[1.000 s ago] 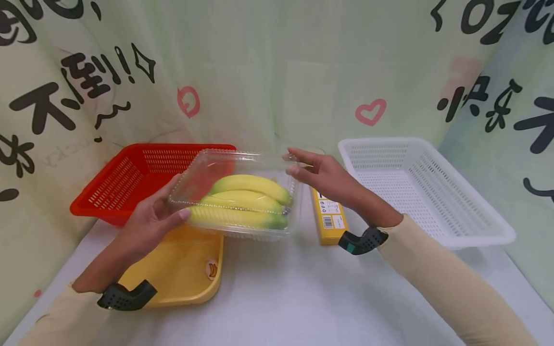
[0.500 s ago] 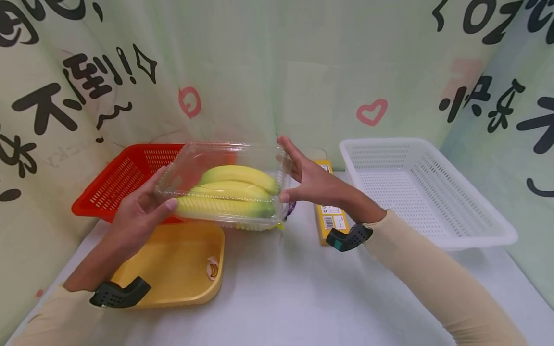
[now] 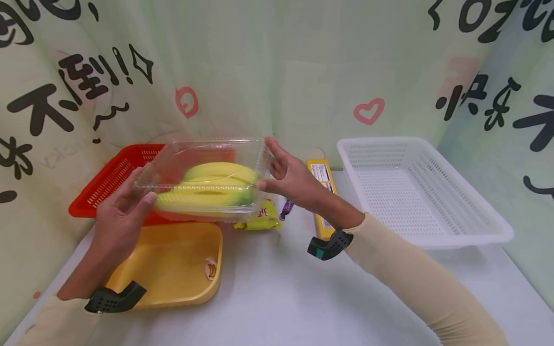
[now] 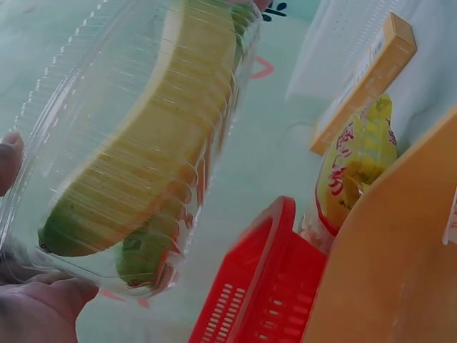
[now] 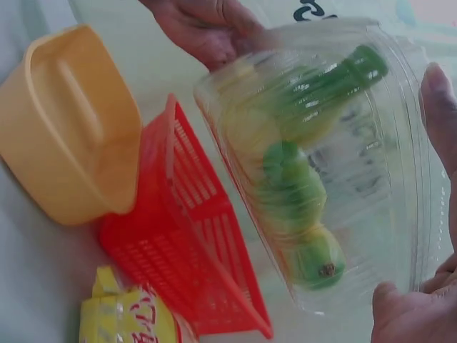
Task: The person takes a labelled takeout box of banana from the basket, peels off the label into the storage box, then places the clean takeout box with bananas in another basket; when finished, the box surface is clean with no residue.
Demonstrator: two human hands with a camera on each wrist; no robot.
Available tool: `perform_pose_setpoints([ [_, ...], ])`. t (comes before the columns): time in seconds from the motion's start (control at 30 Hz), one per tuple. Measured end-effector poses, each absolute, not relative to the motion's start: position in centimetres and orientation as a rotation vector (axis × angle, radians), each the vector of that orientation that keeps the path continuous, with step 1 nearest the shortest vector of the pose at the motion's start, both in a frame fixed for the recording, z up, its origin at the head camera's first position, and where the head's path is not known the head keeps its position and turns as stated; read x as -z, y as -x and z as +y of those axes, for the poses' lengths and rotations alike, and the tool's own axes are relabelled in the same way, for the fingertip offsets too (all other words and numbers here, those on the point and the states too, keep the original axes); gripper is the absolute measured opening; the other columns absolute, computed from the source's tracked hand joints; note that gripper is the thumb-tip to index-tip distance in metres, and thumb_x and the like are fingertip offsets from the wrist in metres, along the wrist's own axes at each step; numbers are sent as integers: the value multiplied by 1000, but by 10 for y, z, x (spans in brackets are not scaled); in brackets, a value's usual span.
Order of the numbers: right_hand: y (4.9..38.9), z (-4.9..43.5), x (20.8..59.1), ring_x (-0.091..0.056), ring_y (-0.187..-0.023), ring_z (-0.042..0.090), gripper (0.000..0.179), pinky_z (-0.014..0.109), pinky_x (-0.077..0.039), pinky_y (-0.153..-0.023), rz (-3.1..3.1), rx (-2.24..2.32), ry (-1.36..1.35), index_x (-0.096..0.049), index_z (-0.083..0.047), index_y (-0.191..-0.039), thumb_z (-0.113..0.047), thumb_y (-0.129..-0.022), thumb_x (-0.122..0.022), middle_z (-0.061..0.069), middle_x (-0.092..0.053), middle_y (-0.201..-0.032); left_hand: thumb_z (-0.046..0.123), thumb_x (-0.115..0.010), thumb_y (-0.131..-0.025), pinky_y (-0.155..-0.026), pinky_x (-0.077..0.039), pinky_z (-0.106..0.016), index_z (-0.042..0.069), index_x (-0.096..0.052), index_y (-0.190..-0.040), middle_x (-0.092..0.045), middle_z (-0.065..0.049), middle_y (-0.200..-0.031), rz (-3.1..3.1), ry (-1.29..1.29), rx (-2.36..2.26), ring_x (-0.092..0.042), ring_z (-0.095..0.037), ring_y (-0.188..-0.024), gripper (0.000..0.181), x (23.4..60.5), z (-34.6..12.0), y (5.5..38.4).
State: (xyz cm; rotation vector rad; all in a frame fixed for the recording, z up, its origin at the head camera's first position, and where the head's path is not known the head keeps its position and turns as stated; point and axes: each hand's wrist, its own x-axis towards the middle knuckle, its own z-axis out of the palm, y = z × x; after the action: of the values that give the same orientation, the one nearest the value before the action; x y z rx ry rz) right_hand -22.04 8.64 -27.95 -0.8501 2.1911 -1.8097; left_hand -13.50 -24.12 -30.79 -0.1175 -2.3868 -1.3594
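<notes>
A clear plastic clamshell box [image 3: 203,154] is held up above the table between both hands, with yellow bananas [image 3: 220,182] inside. Their tips are green in the wrist views. My left hand [image 3: 121,206] grips the box's left end, its thumb at the front edge and the other fingers partly hidden behind the plastic. At the opposite end, my right hand [image 3: 296,182] holds the side between thumb and spread fingers. The lid [image 5: 385,107] appears closed in the right wrist view. Behind and below the box is a red basket [image 3: 104,182].
A yellow-orange tray [image 3: 173,269] with a banana sticker [image 3: 210,268] stands front left. Near the middle lie a yellow snack packet [image 3: 264,218] and a purple-wrapped item [image 3: 286,209]. A yellow carton [image 3: 322,173] lies left of a white basket [image 3: 424,192].
Both hands have carried the box leftward and slightly up, towards the red basket. The right hand's hold at the right end has become fuller. The yellow packet and purple item have come into view.
</notes>
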Motion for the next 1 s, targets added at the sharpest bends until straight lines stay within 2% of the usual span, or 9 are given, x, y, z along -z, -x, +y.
perform_pose_setpoints([
  [0.17,215,77,277,-24,-143,19,135,32,-37,-106,2210,1791,813,-7,-20,-158,-75,-54,-73,-8,-9,-161,27,-59,-98,-87,-46,-16,32,-31,-152,-49,-13,-143,-2344,62,1354,-50,-28,-128,61,311,-245,133],
  [0.3,212,70,277,-25,-143,20,132,30,-38,-105,2198,1788,747,-6,-19,-158,-71,-56,-72,-7,-9,-162,29,-57,-99,-88,-45,-16,33,-30,-152,-47,-6,-145,-2325,34,1387,-49,-24,-129,60,314,-245,134],
  [0.37,210,67,277,-25,-143,20,124,29,-37,-105,2162,1810,728,-6,-17,-157,-63,-63,-74,-6,-8,-162,31,-56,-99,-88,-45,-16,34,-29,-152,-46,-3,-147,-2320,10,1407,-48,-23,-130,59,315,-246,134],
  [0.5,207,62,279,-22,-144,16,99,26,-35,-106,2150,1835,715,-6,-16,-157,-39,-86,-72,-7,-5,-162,32,-54,-100,-89,-44,-15,35,-29,-152,-44,-1,-149,-2295,-24,1465,-47,-22,-130,57,316,-247,135],
  [0.6,204,58,279,-21,-144,14,88,25,-34,-106,2180,1848,711,-6,-17,-157,-26,-94,-67,-9,-4,-162,33,-53,-100,-88,-45,-15,35,-29,-152,-45,-2,-148,-2279,-46,1487,-47,-21,-129,57,316,-247,136],
  [0.8,205,48,281,-24,-143,14,77,28,-41,-102,2205,1871,763,-16,-17,-157,-31,-97,-62,-11,-12,-160,33,-57,-98,-88,-45,-15,36,-33,-151,-47,-1,-145,-2234,-103,1468,-49,-20,-126,57,313,-250,141],
  [1.0,213,40,285,-25,-142,13,72,27,-42,-101,2216,1830,783,-22,-17,-155,-33,-97,-61,-12,-14,-160,36,-56,-98,-89,-45,-16,40,-33,-150,-46,3,-146,-2257,-154,1412,-49,-19,-126,56,314,-256,145],
])
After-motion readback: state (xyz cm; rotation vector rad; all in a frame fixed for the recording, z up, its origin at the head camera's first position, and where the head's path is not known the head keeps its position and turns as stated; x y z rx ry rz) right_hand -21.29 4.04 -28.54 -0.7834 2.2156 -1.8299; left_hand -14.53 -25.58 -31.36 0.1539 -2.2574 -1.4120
